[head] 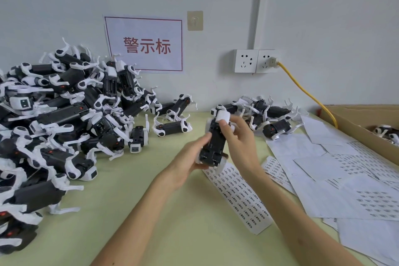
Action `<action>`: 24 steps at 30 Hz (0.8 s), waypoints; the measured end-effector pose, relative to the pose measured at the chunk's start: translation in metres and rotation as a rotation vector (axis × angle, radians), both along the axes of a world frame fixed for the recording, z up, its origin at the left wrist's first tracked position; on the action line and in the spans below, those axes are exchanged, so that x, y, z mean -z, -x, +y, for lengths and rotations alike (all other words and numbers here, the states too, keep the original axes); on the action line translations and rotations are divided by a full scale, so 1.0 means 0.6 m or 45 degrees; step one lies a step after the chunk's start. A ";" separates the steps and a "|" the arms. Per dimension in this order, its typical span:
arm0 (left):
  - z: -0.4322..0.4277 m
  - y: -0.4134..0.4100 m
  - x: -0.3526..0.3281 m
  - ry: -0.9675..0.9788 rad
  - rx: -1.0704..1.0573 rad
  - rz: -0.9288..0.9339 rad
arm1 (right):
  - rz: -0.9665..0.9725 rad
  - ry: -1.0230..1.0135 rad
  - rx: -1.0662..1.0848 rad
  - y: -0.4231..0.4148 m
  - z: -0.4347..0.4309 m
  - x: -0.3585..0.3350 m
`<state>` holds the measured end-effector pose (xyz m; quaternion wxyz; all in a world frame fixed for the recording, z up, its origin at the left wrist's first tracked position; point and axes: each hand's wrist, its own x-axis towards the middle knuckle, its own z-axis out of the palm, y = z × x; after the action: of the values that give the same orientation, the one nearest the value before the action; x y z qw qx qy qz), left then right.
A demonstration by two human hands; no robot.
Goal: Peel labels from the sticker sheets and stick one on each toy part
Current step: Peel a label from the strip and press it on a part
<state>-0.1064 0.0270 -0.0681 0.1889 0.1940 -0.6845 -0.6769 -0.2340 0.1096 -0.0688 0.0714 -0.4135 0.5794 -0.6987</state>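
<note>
Above the table [151,211], mid-frame: one toy [212,146], a black body with a white end, held off the surface by both hands. Long axis tilted, white end up and away, dark underside facing the camera.

Left hand [190,162]: cups the toy's lower end from the left, fingers curled beneath it, thumb lying along its left edge.

Right hand [241,144]: grips the toy's upper half from the right, thumb pressed flat on the dark face just under the white end, other fingers wrapped behind. Cannot tell whether a label sits under the thumb.

Strip [239,196] of small printed labels: flat on the table directly below the toy, running toward the camera and right.

Sheets [345,179]: overlapping label papers, right of the toy, some blank side up.

Pile [64,119] of like toys: left of the toy, heaped against the wall. Smaller cluster [269,114] just behind the toy, to its right.

Box [356,127], cardboard: far right of the toy, another toy part inside.

Wall behind the toy: sign [144,44] with red characters, socket [255,61], yellow cable [302,86] plugged in.
</note>
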 end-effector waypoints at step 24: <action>-0.036 -0.012 0.005 -0.768 -0.373 0.319 | 0.652 -1.016 -0.092 0.047 -0.006 0.044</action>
<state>-0.0989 0.0051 -0.0714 0.3007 0.2526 -0.3903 -0.8327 -0.2619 0.1058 -0.0951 0.1038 -0.5326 0.7867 -0.2943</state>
